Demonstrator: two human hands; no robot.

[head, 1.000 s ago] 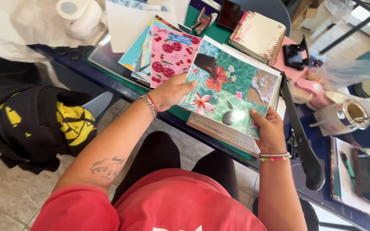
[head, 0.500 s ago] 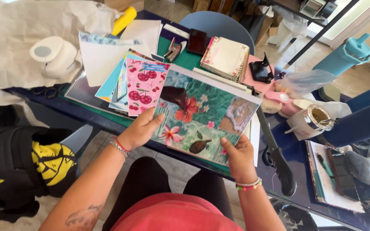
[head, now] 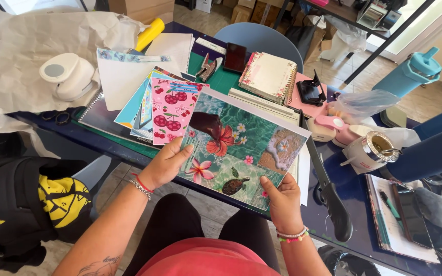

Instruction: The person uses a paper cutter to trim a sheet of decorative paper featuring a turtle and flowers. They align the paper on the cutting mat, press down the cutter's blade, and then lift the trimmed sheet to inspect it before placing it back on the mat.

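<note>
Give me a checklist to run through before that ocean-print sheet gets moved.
1. Left hand grips the ocean-print sheet at its near left edge: ok.
2. Right hand grips its near right corner: ok.
3. Sheet flat, not creased: ok.
4. Sheet clear of the cherry-print sheet: not ok, their edges overlap.
5. Paper trimmer clear of the right hand: ok.
6. What lies under the sheet: cannot tell.

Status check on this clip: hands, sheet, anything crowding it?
Left hand and right hand both gripping ocean-print sheet by its near edge. Sheet held over table edge. Cherry-print paper beside it; paper trimmer at right.
</note>
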